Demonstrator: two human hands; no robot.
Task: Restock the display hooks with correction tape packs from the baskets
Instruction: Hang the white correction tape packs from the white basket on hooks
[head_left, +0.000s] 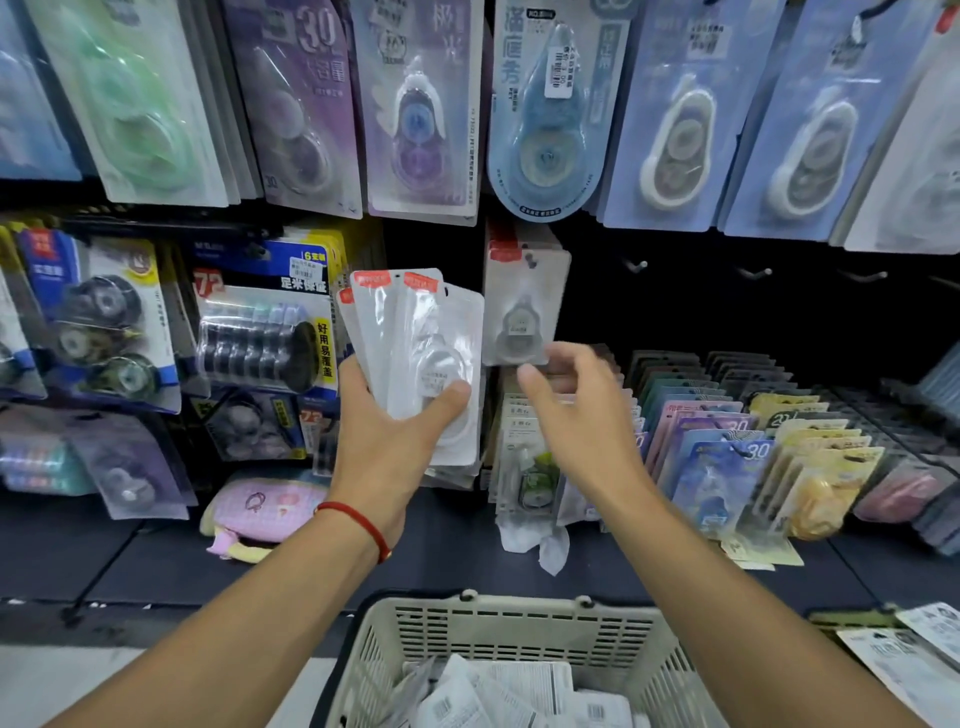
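The left hand, with a thin red cord bracelet around its wrist, is gripping a fanned stack of white, clear-fronted correction tape packs with red tabs at the top; the thumb is lying across the front of the lowest pack while the fingers are curling behind the stack; the stack is standing upright in front of the black display wall, just left of a hook.

The right hand is reaching up beside it with its fingers loosely apart and gripping nothing; the fingertips are sitting just under the bottom edge of a single white correction tape pack hanging on a display hook, and whether they are touching it I cannot tell; more packs of the same kind are hanging behind that one.

To the right of the hanging pack, three bare metal hooks are sticking out of the dark panel; above, a row of blue, purple and green blister-packed correction tapes is hanging; to the left, blue and yellow multi-roll refill packs are hanging.

Below the arms, a beige slotted plastic basket is sitting at the bottom of the view, holding loose white packs with barcodes showing; at the right, tilted rows of pastel carded packs are standing in a black wire rack.
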